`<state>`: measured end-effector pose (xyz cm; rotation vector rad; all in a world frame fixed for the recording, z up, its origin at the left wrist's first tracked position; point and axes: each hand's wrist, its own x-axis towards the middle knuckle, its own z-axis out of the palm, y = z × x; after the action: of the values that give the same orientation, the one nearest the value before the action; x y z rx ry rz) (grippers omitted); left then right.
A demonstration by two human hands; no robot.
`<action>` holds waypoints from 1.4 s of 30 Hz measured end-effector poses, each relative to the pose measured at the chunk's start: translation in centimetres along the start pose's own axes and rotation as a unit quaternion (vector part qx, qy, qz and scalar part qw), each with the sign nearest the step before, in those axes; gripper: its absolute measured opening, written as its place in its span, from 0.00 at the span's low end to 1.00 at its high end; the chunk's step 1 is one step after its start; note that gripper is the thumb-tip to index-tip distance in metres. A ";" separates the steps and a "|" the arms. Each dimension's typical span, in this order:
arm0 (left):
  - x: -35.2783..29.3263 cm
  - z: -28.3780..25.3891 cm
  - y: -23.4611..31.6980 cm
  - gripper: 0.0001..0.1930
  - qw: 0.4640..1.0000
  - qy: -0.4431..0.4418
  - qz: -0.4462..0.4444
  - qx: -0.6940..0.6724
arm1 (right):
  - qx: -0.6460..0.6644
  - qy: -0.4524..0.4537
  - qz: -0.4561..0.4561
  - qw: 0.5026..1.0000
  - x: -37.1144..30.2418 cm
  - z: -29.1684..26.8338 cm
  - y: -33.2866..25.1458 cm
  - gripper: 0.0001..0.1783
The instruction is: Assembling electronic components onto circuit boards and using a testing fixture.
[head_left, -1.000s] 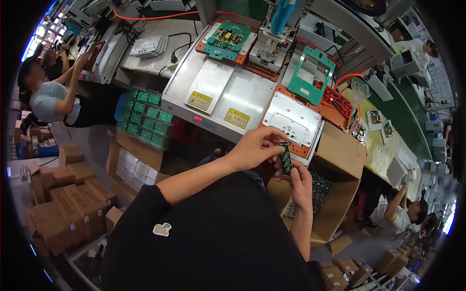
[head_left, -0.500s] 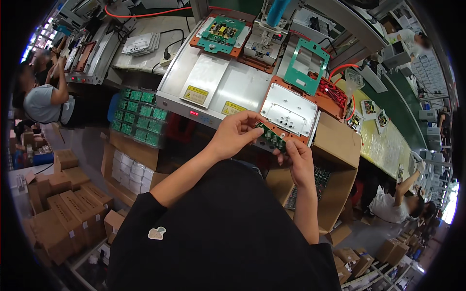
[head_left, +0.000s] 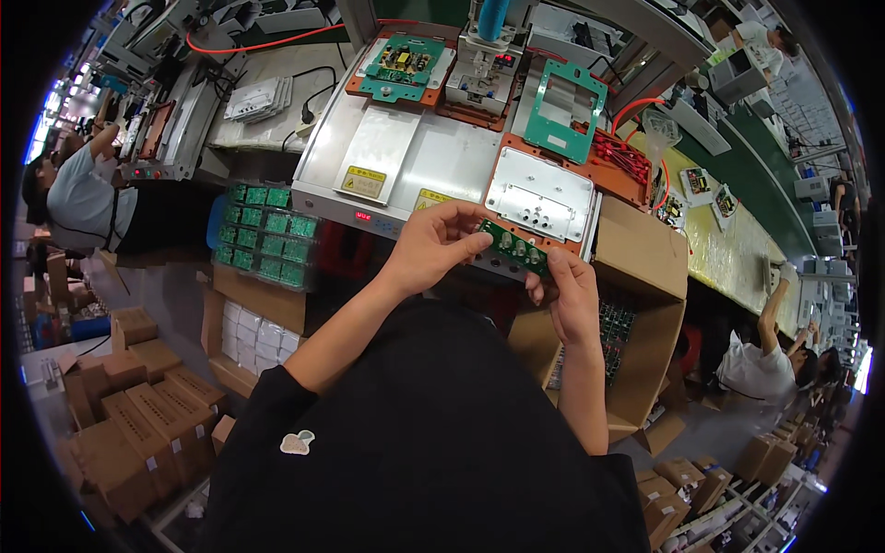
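A small green circuit board (head_left: 513, 246) with raised components is held between my two hands, just in front of the machine's near edge. My left hand (head_left: 441, 245) pinches its left end between thumb and fingers. At the other end, my right hand (head_left: 570, 293) grips the board the same way. Right behind the board lies a white metal plate (head_left: 541, 195) with holes, seated in an orange-brown fixture (head_left: 590, 175). A green frame (head_left: 564, 112) stands raised behind that fixture. Another green fixture frame (head_left: 403, 66), with a populated circuit board in it, sits at the far left of the machine.
Below my right hand, an open cardboard box (head_left: 645, 323) holds circuit boards. Left of the machine are stacked trays of green boards (head_left: 267, 230) and a carton of white pieces (head_left: 253, 334). A press with a blue cylinder (head_left: 493, 18) rises at the back. People work on both sides.
My view has shifted slightly, moving the machine a little left in the picture. The board has turned a little between my hands, showing more of its components. Both hands keep their hold.
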<state>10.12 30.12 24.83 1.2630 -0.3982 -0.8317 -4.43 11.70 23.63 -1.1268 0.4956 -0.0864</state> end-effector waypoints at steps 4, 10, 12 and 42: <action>0.2 -0.8 0.1 0.13 1.000 -0.005 0.022 0.016 | -0.024 0.018 -0.014 0.999 0.4 1.1 -0.1 0.18; 0.4 -1.8 0.7 0.11 0.999 -0.015 -0.026 0.015 | -0.017 -0.005 0.020 1.000 0.9 1.1 -1.1 0.17; 0.6 -2.2 0.7 0.11 0.999 -0.026 -0.027 0.015 | -0.027 0.004 0.024 0.999 1.1 1.4 -1.4 0.19; 4.2 -1.3 -1.7 0.10 0.995 0.058 0.055 0.054 | -0.048 0.020 -0.110 0.993 2.7 -0.4 -1.6 0.18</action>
<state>13.22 27.75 22.15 1.3709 -0.4205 -0.6473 -1.89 9.83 24.01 -1.2744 0.4127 -0.2787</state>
